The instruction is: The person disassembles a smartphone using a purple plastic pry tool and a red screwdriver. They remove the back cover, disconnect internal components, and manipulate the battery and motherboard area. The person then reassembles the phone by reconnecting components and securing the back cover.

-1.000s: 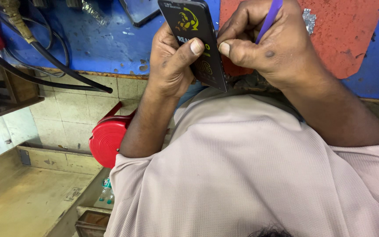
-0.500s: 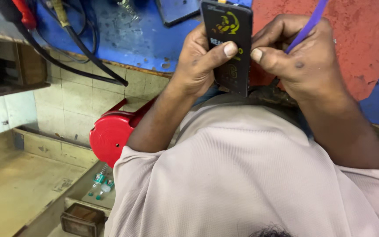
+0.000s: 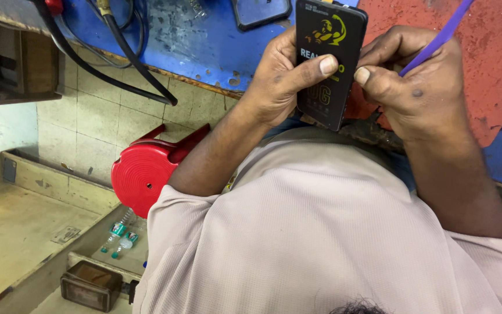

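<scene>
Left hand [image 3: 280,81] is gripping a flat black rectangular card package with yellow print [image 3: 327,58], fingers wrapped behind, thumb pressing across the front. Package is standing upright over the near edge of the workbench, just above the person's lap. Right hand [image 3: 416,81] is closing around a thin purple plastic stick [image 3: 437,39], pinching it between thumb and fingers; the thumb tip is touching the package's right edge. The stick is angling up and away to the right.

No container is being handled. A small dark boxy tray [image 3: 87,285] is sitting on the floor at lower left; contents cannot be told. Two small clear bottles with green labels [image 3: 118,235] are lying just beside it.

Workbench top [image 3: 204,40] is showing scratched, chipped blue paint, with a worn red mat [image 3: 489,64] on the right. Black cables [image 3: 117,40] are running over the edge at left. A dark flat rounded frame [image 3: 261,13] is lying on the blue. A glossy round red plastic stool [image 3: 146,174] is standing below, beside the person's beige ribbed shirt [image 3: 332,232]. Wall under the bench is showing grimy pale tiles [image 3: 94,110].
</scene>
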